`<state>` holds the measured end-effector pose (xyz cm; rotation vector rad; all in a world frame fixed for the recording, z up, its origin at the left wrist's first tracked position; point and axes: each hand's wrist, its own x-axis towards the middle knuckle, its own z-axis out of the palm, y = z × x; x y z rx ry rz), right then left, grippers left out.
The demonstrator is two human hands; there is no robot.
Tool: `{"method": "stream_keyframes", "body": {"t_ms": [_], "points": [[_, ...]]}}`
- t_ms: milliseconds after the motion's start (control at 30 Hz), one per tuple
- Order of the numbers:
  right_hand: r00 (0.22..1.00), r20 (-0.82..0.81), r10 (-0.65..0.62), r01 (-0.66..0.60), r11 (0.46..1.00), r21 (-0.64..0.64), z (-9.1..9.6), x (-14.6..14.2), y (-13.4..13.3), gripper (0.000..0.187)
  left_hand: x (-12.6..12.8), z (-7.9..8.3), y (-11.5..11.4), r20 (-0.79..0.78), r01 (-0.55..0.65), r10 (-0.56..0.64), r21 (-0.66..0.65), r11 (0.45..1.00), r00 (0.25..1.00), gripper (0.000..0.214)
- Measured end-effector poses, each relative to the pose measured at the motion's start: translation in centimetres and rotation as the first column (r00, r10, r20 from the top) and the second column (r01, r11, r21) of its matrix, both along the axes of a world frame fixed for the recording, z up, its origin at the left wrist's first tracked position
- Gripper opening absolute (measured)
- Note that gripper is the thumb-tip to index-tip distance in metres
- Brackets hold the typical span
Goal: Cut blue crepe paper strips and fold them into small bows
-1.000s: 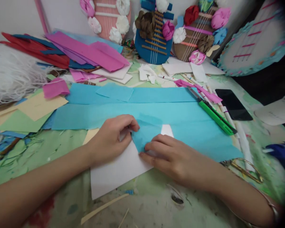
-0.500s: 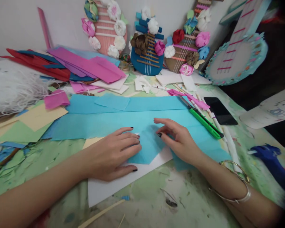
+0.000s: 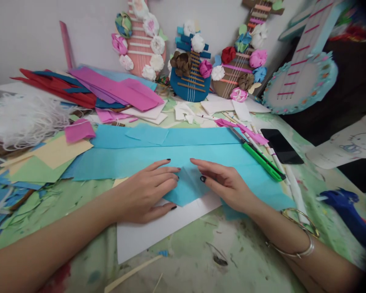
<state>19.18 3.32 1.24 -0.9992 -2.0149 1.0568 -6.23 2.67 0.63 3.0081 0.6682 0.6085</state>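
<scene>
A small folded piece of light blue paper (image 3: 184, 193) lies between my hands, over a white sheet (image 3: 140, 244). My left hand (image 3: 149, 189) rests palm down at its left side, fingers stretched out and thumb apart, covering part of it. At the right side, my right hand (image 3: 227, 185) has its fingers extended and the thumb slightly apart, with nothing visible in its grasp. Whether its fingertips touch the piece I cannot tell. Behind both hands spreads a wide light blue paper strip (image 3: 110, 162) with a folded upper band.
A green utility knife (image 3: 264, 162) lies at the right by a black phone (image 3: 282, 145) and a blue glue gun (image 3: 347, 211). Coloured paper (image 3: 118, 89) and white string (image 3: 27, 122) are piled left. Decorated paper instruments (image 3: 190, 81) stand along the back.
My hands have shifted slightly and the right index finger points a little more toward the left hand. The view has moved a bit; the blue piece stays between them.
</scene>
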Motion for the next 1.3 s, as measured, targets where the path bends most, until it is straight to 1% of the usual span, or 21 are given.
{"method": "stream_keyframes", "body": {"t_ms": [100,167,233,333,367,467,533,600,667,733,800,833,867,933,967,1000,1033,1100,1200,1300], "points": [[0.998,0.061,0.028,-0.028,1.0,0.002,0.3,-0.2,-0.1,0.03,0.1,0.1,0.0,-0.001,0.008,-0.008,-0.002,1.0,1.0,0.017],[0.998,0.063,-0.002,0.001,1.0,0.022,0.4,-0.1,-0.2,0.029,0.2,0.1,0.0,-0.009,-0.008,0.009,0.04,0.999,1.0,0.013],[0.998,0.018,-0.056,0.055,0.998,0.036,0.4,0.1,-0.2,0.036,0.1,0.1,0.1,0.001,-0.018,0.018,0.138,0.99,1.0,0.012],[0.993,-0.093,-0.076,0.08,0.996,0.04,0.1,0.4,-0.2,0.048,0.0,0.2,0.2,0.07,-0.034,0.015,0.283,0.959,0.997,0.017],[0.987,-0.139,-0.078,0.086,0.995,0.052,0.0,0.5,-0.2,0.051,0.0,0.2,0.2,0.111,-0.059,0.027,0.296,0.953,0.993,0.019],[0.962,-0.26,-0.082,0.123,0.982,0.146,-0.3,0.3,-0.2,0.059,0.1,0.5,0.1,0.238,-0.157,0.095,0.258,0.953,0.967,0.019],[0.954,-0.287,-0.089,0.155,0.964,0.215,-0.3,0.1,-0.2,0.067,0.2,0.6,0.0,0.277,-0.211,0.143,0.235,0.949,0.95,0.016],[0.964,-0.229,-0.134,0.193,0.946,0.259,-0.4,0.0,-0.3,0.073,0.3,0.7,0.0,0.257,-0.255,0.195,0.225,0.94,0.946,0.013],[0.971,-0.079,-0.225,0.239,0.927,0.29,-0.5,-0.1,-0.5,0.075,0.4,0.7,0.0,0.211,-0.277,0.234,0.209,0.938,0.949,0.009],[0.948,0.108,-0.299,0.247,0.908,0.339,-0.7,-0.2,-0.8,0.069,0.5,0.7,-0.1,0.187,-0.272,0.237,0.198,0.942,0.954,0.006],[0.918,0.229,-0.323,0.196,0.873,0.447,-0.9,-0.4,-1.1,0.055,0.7,0.7,-0.2,0.187,-0.257,0.219,0.205,0.945,0.957,0.006],[0.911,0.248,-0.33,0.159,0.835,0.527,-0.9,-0.5,-1.3,0.046,0.8,0.8,-0.4,0.187,-0.245,0.206,0.216,0.945,0.961,0.007],[0.906,0.25,-0.342,0.126,0.782,0.61,-0.8,-0.7,-1.5,0.036,0.9,0.8,-0.5,0.185,-0.229,0.188,0.231,0.946,0.965,0.009],[0.896,0.233,-0.378,0.083,0.658,0.748,-0.6,-1.2,-2.0,0.021,1.2,0.8,-0.9,0.176,-0.188,0.145,0.262,0.946,0.974,0.012],[0.889,0.236,-0.393,0.062,0.613,0.788,-0.5,-1.5,-2.2,0.015,1.4,0.8,-1.1,0.17,-0.167,0.122,0.28,0.945,0.978,0.013],[0.88,0.254,-0.402,0.033,0.584,0.811,-0.3,-1.7,-2.5,0.013,1.5,0.7,-1.3,0.162,-0.145,0.1,0.299,0.943,0.982,0.013],[0.872,0.278,-0.403,-0.001,0.565,0.825,-0.1,-1.9,-2.7,0.012,1.6,0.7,-1.5,0.152,-0.126,0.081,0.319,0.939,0.985,0.012],[0.859,0.336,-0.386,-0.081,0.546,0.834,0.1,-2.2,-3.1,0.015,1.7,0.6,-1.7,0.135,-0.11,0.067,0.343,0.933,0.989,0.01],[0.847,0.415,-0.332,-0.178,0.558,0.811,0.2,-2.2,-3.4,0.019,1.7,0.6,-1.8,0.14,-0.147,0.106,0.33,0.933,0.984,0.01],[0.87,0.412,-0.272,-0.201,0.567,0.799,0.2,-2.1,-3.5,0.019,1.5,0.7,-1.6,0.167,-0.156,0.108,0.305,0.939,0.98,0.011]]}}
